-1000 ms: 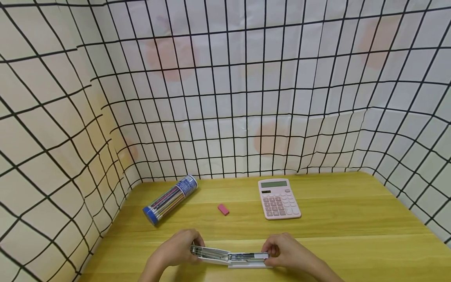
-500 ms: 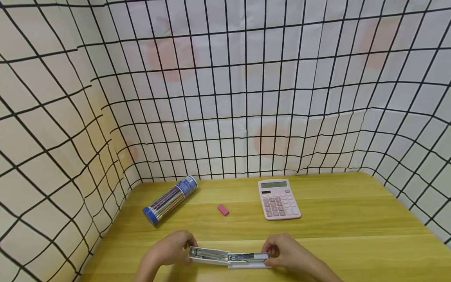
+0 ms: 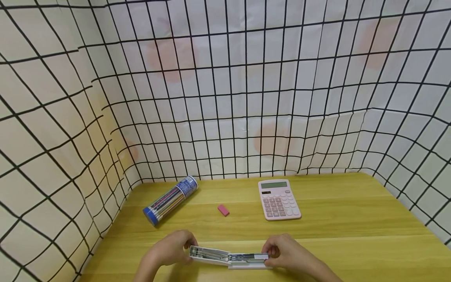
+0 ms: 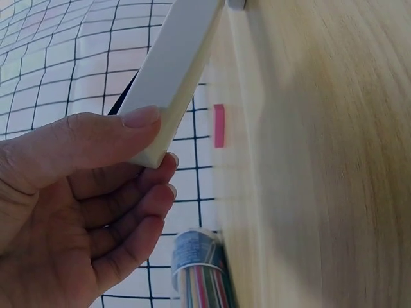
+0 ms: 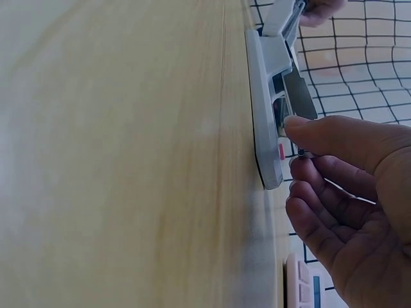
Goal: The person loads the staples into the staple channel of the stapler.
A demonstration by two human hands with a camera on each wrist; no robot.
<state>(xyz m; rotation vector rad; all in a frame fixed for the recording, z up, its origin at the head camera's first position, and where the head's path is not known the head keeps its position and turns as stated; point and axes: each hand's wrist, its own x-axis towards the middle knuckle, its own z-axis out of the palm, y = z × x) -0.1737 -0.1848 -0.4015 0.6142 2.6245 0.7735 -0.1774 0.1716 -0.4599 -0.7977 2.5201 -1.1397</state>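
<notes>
A white stapler (image 3: 211, 255) lies folded wide apart near the table's front edge. My left hand (image 3: 172, 247) holds the free end of its raised top cover, thumb on the outer face in the left wrist view, where the cover (image 4: 170, 61) slants upward. At the other end, my right hand (image 3: 287, 252) pinches the tip of the metal staple magazine (image 5: 299, 96) between thumb and fingers. Below the magazine, the white base (image 5: 262, 109) rests on the table. A light strip, perhaps staples, shows in the magazine near the right fingertips; the fingers partly hide that end.
Beyond the hands lie a pink eraser (image 3: 223, 210), a pink calculator (image 3: 280, 199) at the right, and a clear tube of pencils (image 3: 170, 200) with a blue cap at the left. A grid-patterned cloth (image 3: 246, 98) hangs along the table's back and sides.
My left hand has shifted slightly left and its grip on the cover's end has moved outward, showing more of the cover's inside. My right hand stays in place at the magazine.
</notes>
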